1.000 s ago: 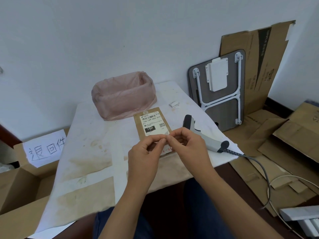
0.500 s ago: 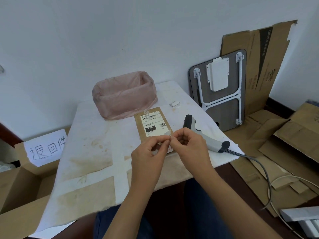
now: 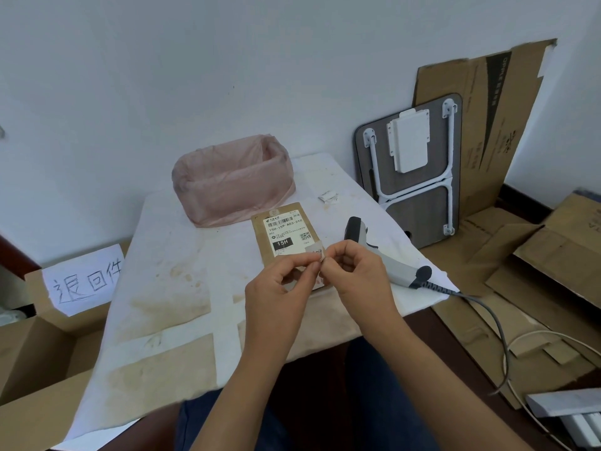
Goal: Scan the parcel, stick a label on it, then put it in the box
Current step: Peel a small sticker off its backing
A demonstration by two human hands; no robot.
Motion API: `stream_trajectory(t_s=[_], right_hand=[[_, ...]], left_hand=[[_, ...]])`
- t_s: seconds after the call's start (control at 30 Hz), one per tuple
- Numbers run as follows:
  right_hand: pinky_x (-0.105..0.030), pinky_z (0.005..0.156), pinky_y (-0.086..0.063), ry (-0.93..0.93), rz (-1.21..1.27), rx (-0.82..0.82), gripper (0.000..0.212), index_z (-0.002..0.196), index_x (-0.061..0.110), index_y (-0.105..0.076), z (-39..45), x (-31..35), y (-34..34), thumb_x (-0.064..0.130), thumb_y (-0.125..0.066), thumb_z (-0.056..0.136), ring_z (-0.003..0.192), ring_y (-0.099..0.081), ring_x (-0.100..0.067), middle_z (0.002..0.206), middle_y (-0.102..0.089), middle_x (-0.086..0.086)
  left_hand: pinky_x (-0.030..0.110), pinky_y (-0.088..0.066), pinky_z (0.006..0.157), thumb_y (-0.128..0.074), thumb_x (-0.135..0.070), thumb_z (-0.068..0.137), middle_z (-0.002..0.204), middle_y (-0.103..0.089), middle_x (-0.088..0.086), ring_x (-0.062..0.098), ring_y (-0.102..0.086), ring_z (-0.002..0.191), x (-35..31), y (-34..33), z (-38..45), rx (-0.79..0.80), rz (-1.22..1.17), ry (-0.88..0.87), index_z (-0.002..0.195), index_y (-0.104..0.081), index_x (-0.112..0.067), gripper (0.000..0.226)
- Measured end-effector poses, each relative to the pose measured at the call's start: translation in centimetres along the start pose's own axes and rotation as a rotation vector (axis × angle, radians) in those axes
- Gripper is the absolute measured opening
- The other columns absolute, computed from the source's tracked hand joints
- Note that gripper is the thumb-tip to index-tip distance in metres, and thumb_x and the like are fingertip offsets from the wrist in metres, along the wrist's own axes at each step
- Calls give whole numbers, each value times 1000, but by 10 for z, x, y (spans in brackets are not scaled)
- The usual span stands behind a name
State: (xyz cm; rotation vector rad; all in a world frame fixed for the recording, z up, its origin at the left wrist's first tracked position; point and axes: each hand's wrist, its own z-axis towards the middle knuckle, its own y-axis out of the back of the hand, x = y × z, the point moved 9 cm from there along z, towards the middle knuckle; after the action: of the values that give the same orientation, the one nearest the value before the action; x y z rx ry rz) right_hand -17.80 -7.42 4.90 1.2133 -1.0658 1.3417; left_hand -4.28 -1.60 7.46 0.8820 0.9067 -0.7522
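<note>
Now: label point(image 3: 314, 252) (small) between fingers point(image 3: 313, 266)

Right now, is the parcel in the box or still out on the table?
Out. The parcel lies flat on the table; the box stands apart, at its left.

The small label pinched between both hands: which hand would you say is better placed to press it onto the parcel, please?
Probably the left hand: it hangs directly over the parcel, while the right hand sits toward the scanner. Both pinch the label.
</note>
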Motion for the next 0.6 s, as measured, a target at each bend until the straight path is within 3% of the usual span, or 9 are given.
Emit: stream_trajectory(t_s=[0.2, 0.33, 0.6], right_hand=[[-36, 71, -55, -1, 51, 31, 9, 77, 13, -65, 1, 0, -4, 7, -64, 82, 69, -61, -15, 72, -66, -5], [-27, 70, -56, 17, 82, 49, 10, 81, 17, -67, 0, 0, -4, 9, -65, 86, 74, -66, -16, 79, -71, -7], [-34, 79, -59, 65, 40, 53, 5, 87, 17, -71, -1, 3, -4, 13, -70, 85, 83, -71, -21, 84, -74, -5]], left_hand=[[12, -53, 74, -73, -22, 86, 88, -77, -15, -2, -70, 85, 10, 0, 3, 1, -109, 105, 96, -79, -27, 13], [11, -52, 70, -71, -19, 87, 88, -77, -17, -3, -71, 85, 15, -1, 3, 13, -205, 188, 95, -78, -22, 11], [28, -58, 78, -71, -22, 87, 88, -77, -15, 0, -72, 83, 22, 3, 3, -10, -209, 241, 92, -77, -25, 8]])
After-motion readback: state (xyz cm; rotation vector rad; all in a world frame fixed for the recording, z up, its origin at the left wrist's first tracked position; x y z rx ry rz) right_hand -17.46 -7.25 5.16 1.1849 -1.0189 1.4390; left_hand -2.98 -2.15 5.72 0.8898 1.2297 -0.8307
